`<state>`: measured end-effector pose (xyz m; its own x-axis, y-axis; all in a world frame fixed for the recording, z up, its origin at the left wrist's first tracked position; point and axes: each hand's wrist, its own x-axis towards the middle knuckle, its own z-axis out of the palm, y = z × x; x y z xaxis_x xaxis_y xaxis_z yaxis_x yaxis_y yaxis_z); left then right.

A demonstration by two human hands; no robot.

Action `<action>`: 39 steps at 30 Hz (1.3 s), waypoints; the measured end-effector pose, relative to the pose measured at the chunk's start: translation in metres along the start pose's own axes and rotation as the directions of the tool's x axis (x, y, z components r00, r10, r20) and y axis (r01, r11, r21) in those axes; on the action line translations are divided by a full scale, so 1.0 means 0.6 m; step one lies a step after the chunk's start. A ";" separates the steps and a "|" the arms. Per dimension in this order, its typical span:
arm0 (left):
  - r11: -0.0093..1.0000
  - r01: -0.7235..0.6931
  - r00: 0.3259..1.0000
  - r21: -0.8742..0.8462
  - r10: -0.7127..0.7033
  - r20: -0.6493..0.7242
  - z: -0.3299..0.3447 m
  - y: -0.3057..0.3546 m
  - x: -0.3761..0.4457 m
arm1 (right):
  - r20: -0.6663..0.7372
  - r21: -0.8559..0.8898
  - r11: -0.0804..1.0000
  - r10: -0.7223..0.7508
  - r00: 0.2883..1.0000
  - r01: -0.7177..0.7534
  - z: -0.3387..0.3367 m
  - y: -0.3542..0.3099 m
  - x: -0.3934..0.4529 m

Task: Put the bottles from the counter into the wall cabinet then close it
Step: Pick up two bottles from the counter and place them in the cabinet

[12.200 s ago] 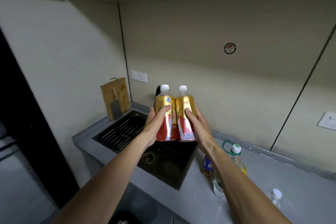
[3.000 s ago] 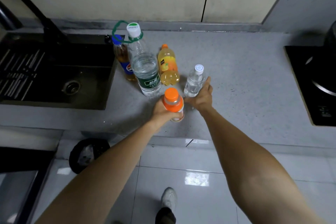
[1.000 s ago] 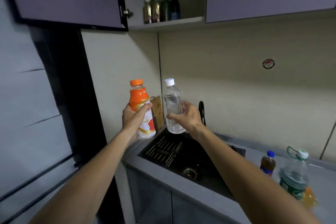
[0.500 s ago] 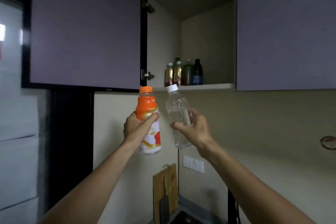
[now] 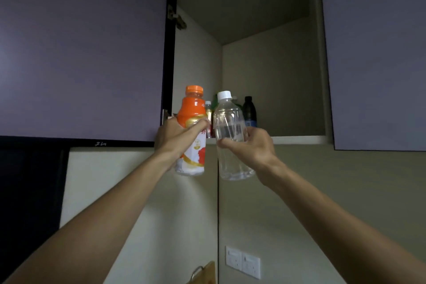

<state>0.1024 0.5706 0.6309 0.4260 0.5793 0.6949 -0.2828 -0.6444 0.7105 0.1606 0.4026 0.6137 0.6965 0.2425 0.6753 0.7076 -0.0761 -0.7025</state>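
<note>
Lifted both bottles closer to the open wall cabinet [image 5: 276, 71] than half a second earlier. Brought the caps from about level with the shelf lip [image 5: 299, 139] to well above it, yet left the bases hanging below it. Tipped the view further upward as well. Kept only the top corner of the cutting board [image 5: 207, 272] in sight, far below the hands, beside the wall sockets [image 5: 243, 261].

Clasped the orange bottle [image 5: 192, 113] in the left hand [image 5: 177, 138], fingers wrapped round its middle and thumb laid across the label. Clasped the clear bottle [image 5: 230, 122] in the right hand [image 5: 251, 147], likewise around its waist. Held the two upright, side by side and nearly touching, in front of the bottles already stored. Glimpsed a dark bottle [image 5: 250, 109] just beyond the right hand and a small gold bottle [image 5: 208, 110] between the two held ones. Found the door [image 5: 80, 53] swung wide, out to the left of the left hand.

Judged this as the last stretch of the carry for this pair. Probably needed a little more lift to clear the lip, then a push forward into the free shelf space to the right of the right hand. Had not yet released either bottle or closed the door.
</note>
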 end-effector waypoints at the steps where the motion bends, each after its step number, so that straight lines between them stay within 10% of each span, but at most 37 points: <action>1: 0.999 -0.028 1.000 0.016 0.027 0.009 0.008 0.000 0.020 | -0.019 -0.011 1.000 -0.006 1.000 0.006 0.008 0.003 0.015; 13: 0.953 -0.233 0.952 -0.192 0.264 0.155 0.124 -0.016 0.268 | -0.296 -0.065 0.994 -0.104 0.950 0.088 0.052 -0.038 0.193; 21: 0.938 -0.078 0.900 -0.339 0.213 0.381 0.224 -0.065 0.348 | -0.360 -0.256 0.959 0.026 0.933 -0.126 0.064 0.014 0.290; 31: 0.967 -0.101 0.822 -0.233 0.212 0.528 0.305 -0.104 0.404 | -0.243 -0.450 0.864 0.124 0.962 -0.225 0.068 0.071 0.358; 39: 0.906 -0.423 0.714 0.025 0.316 0.624 0.296 -0.079 0.447 | -0.186 -0.575 0.707 0.377 0.907 -0.412 0.043 0.069 0.397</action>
<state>0.3824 0.6678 0.7640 0.7515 -0.1013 0.6519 -0.4144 -0.8413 0.3471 0.3529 0.4822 0.7399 0.9209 0.0114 0.3896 0.2818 -0.7100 -0.6453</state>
